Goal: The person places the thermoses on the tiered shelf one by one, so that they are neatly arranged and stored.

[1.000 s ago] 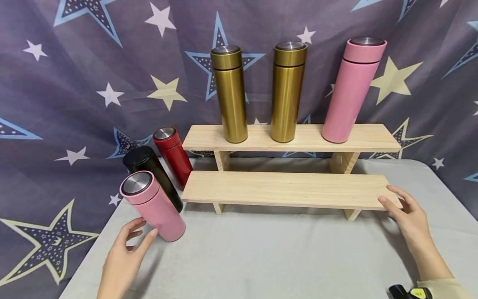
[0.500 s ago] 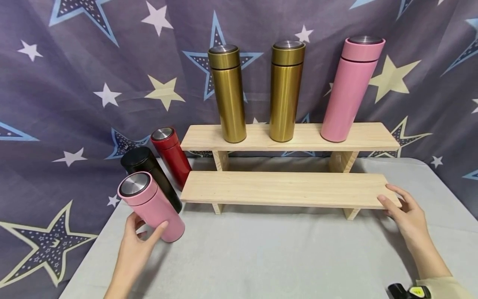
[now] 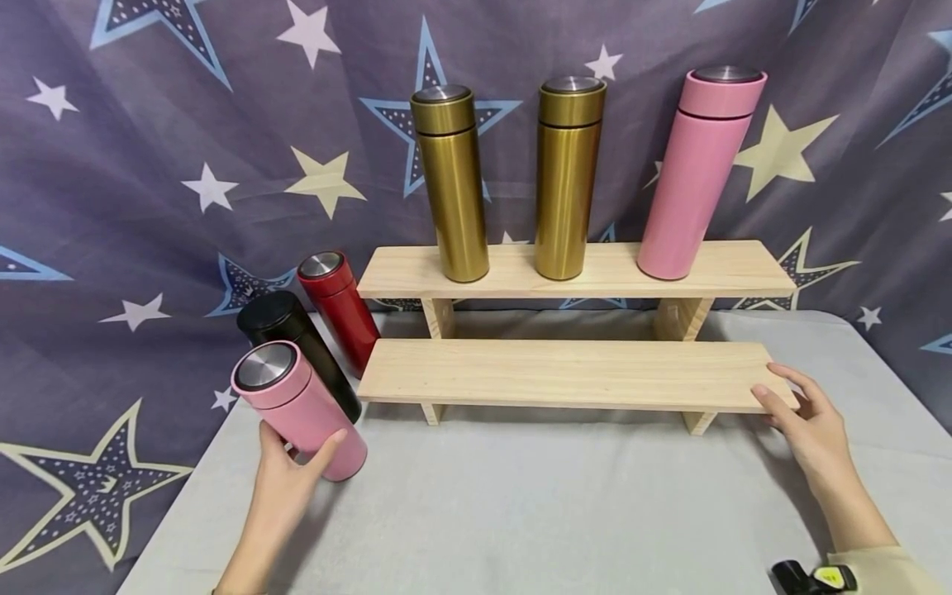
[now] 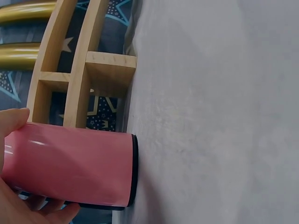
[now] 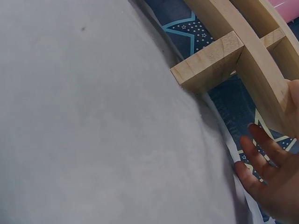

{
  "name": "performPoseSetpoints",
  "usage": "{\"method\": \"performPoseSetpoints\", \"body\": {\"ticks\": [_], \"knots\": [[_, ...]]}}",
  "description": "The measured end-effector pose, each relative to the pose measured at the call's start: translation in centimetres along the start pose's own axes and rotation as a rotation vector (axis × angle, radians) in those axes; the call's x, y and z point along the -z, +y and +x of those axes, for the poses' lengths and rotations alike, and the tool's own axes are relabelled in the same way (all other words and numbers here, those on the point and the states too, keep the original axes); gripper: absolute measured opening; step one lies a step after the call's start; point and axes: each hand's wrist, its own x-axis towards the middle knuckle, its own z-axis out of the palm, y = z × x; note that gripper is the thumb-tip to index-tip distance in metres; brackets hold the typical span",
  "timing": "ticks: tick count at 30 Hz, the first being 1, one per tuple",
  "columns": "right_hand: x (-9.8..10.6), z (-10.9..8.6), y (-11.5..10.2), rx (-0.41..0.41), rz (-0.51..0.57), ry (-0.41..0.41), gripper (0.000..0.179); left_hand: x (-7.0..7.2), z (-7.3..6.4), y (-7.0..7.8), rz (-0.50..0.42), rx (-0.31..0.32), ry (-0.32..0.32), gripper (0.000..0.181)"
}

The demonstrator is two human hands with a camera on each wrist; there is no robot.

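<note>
In the head view my left hand [image 3: 286, 487] grips the lower part of a pink thermos [image 3: 312, 421] with a steel-topped lid. The left wrist view shows the thumb on one side of this thermos [image 4: 74, 165] and fingers curled round the other. Its base is right at the grey cloth. My right hand [image 3: 814, 430] rests thumb and forefinger on the right end of the lower wooden shelf [image 3: 565, 372]. The right wrist view has the other fingers [image 5: 264, 151] of that hand spread loosely below the board.
Behind the held thermos stand a black thermos [image 3: 316, 355] and a red thermos [image 3: 342, 310]. On the upper shelf [image 3: 506, 285] are two gold thermoses, left [image 3: 454, 198] and middle [image 3: 568, 190], and a pink one [image 3: 695, 190] at right. A star-patterned curtain [image 3: 245, 140] hangs behind.
My left hand has moved up and right onto the pink thermos and taken hold of it. The thermos stays in place, and my right hand keeps its spot on the shelf.
</note>
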Motion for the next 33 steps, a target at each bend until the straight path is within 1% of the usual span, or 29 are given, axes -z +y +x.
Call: {"method": "performPoseSetpoints", "body": {"ticks": [4, 8, 13, 20, 27, 33], "knots": [[-0.1, 0.0, 0.1, 0.012, -0.017, 0.001, 0.043, -0.2, 0.3, -0.1, -0.041, -0.006, -0.003, 0.081], [-0.2, 0.0, 0.1, 0.014, -0.014, 0.002, 0.044, -0.4, 0.5, -0.2, -0.105, -0.026, 0.026, 0.074], [-0.2, 0.0, 0.0, 0.015, -0.053, 0.007, 0.044, -0.5, 0.5, -0.4, -0.15, -0.039, 0.062, 0.067], [0.0, 0.0, 0.0, 0.011, -0.11, 0.01, 0.045, -0.3, 0.6, -0.7, -0.154, -0.042, 0.085, 0.063], [-0.1, -0.1, 0.1, 0.036, -0.09, 0.011, 0.043, 0.2, 0.6, -0.6, -0.134, -0.027, 0.101, 0.06], [-0.2, -0.1, 0.2, 0.046, -0.094, 0.017, 0.043, 0.7, 0.3, -0.1, -0.144, -0.025, 0.111, 0.061]]}}
